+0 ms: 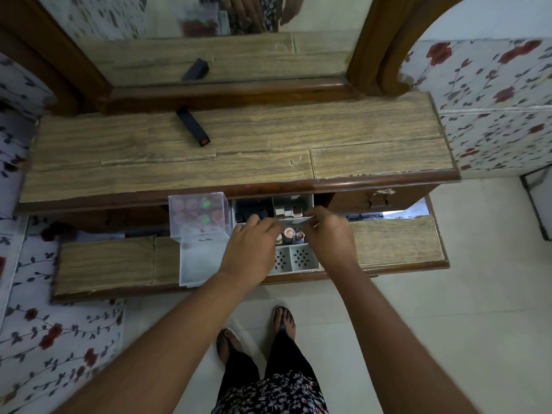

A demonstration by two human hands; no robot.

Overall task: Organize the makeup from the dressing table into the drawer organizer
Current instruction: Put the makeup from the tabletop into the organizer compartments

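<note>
— While both hands are busy in the white organizer [301, 258], what can go wrong?

— Lots of little things stand close together in there. The left hand [249, 249] reaches over the middle part, right by the round-topped tubes [289, 233]. A small bump could tip them like skittles.

— Is the left grip holding anything?

— I cannot tell. Its fingers curl down over the dark pieces [249, 212] at the back, and they hide what is under them.

— And the right hand [327, 231]?

— Its fingers pinch near the thin white wall between two parts, just in front of the shiny silver caps [288, 211]. I cannot tell if it has a tube or only the wall. If it tugs the wall, the whole organizer may slide on the lower shelf [394, 240].

— What about that clear box [198, 215] on the left?

— It sits right beside the organizer, at the left wrist. An elbow swing could knock it, and the round things inside might spill onto the floor.

— Is everything put away?

— Not yet. One black lipstick [193, 127] lies alone on the surface [358, 138], near the mirror [239, 55]. It lies on its side, so a nudge could make it roll. It could be forgotten too, since both hands are down low.
</note>
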